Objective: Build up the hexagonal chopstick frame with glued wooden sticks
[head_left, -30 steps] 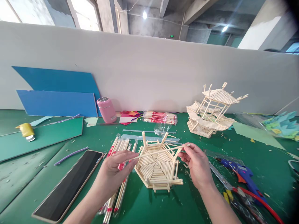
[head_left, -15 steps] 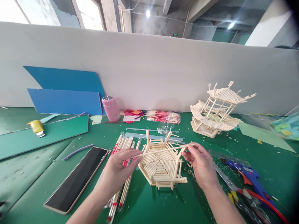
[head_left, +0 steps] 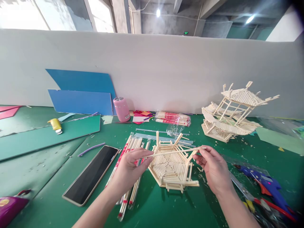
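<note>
My left hand [head_left: 131,166] and my right hand [head_left: 213,167] each pinch one end of a thin wooden stick [head_left: 175,152], held level just above a hexagonal stick base [head_left: 173,169] on the green table. The base has a spiral floor of short sticks and a few upright posts. Both hands are closed on the stick's ends. Wrapped chopsticks [head_left: 129,177] lie under my left wrist.
A finished stick pavilion [head_left: 231,112] stands at the back right. A dark tablet [head_left: 91,174] lies to the left, a blue glue gun [head_left: 264,185] to the right. A pink cup [head_left: 121,109], blue boards [head_left: 82,93], a chopstick pack [head_left: 172,118] and a yellow tool [head_left: 55,125] sit near the white wall.
The view has swung left, so everything sits further right in the picture. Both hands keep the stick over the base in the same hold.
</note>
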The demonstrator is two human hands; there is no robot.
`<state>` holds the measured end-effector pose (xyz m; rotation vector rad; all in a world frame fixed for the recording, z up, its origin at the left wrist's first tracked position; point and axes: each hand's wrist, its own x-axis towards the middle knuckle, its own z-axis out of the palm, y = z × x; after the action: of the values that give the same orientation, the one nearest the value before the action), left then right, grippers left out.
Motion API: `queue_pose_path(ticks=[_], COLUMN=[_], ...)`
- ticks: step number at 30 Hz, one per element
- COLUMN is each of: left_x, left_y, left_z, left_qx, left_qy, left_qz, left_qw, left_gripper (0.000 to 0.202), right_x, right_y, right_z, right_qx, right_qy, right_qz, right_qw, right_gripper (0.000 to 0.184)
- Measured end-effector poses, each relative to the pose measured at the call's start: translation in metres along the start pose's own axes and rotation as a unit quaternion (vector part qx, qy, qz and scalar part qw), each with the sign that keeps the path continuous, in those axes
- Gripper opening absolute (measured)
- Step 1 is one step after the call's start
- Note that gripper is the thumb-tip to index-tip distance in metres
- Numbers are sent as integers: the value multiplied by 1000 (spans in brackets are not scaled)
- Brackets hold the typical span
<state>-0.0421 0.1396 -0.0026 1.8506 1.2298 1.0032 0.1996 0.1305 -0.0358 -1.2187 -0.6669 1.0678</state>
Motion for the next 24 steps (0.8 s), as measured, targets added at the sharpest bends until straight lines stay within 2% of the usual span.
queue_pose_path(ticks=[24], left_x=[-1], left_y=[-3], left_z=[-1], left_qx=[51], left_qy=[-9], left_qz=[-16], left_qw=[999], left_gripper=[16], right_x=[1], right_y=[-2], right_z=[2], right_qx=[-4], right_qy=[-17], right_qz=[-6], right_qw=[1000], right_gripper=[18])
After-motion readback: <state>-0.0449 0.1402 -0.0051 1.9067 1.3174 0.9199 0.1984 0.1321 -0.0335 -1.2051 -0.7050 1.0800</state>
